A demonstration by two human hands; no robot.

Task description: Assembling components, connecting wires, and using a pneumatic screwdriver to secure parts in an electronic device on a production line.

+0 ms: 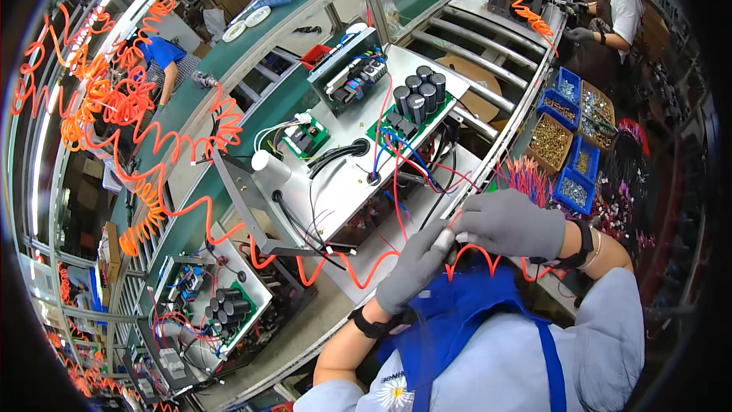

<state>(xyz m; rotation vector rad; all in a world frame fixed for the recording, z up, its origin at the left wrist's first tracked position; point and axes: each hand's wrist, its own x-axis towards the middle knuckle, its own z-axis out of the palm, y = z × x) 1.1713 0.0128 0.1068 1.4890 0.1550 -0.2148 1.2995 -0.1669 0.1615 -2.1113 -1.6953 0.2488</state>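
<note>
My left hand (415, 265), in a grey glove, is closed, with thumb and fingertips pressed together near the front edge of the work surface. Close against it is my right hand (512, 223), also gloved, its fingers curled inward in a pinch. Whatever lies between the fingertips is mostly hidden; a bit of reddish wire and something dark show there. Just beyond stands an open electrical chassis (347, 210) with a white metal plate. It carries a green circuit board with several black capacitors (421, 93), a smaller green board (306, 137), and loose red, blue and black wires (396, 183).
An orange coiled hose (358, 278) crosses by my hands. Blue bins (573, 189) and boxes of screws (550, 142) sit at right beside red wires (526, 179). Another chassis (236, 313) stands at left. Rollers (488, 53) run behind. Two people work farther off.
</note>
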